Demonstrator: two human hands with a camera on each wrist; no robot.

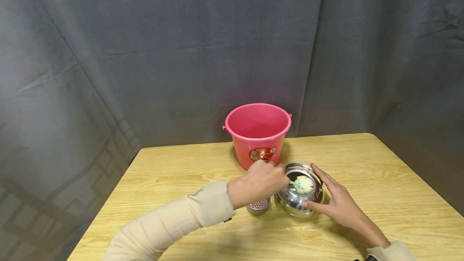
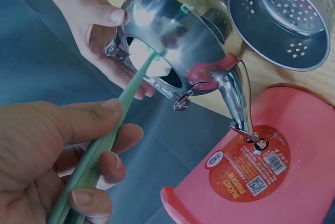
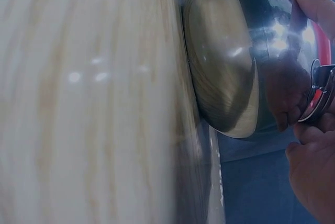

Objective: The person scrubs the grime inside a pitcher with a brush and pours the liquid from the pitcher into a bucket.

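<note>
A shiny metal teapot stands on the table with its round mouth uncovered. My left hand grips the green handle of a sponge brush, thumb and fingers wrapped around it. The brush's pale sponge head sits in the teapot's mouth. From the other side my right hand holds the teapot, thumb on the near side of its body and fingers at the far rim by the folded handle. The teapot's spout shows in the left wrist view. The sponge's lower part is hidden inside.
Close to the teapot's left stands a perforated metal strainer cup, partly under my left forearm. A pink bucket with a red label is behind the teapot. Grey curtain hangs beyond the wooden table.
</note>
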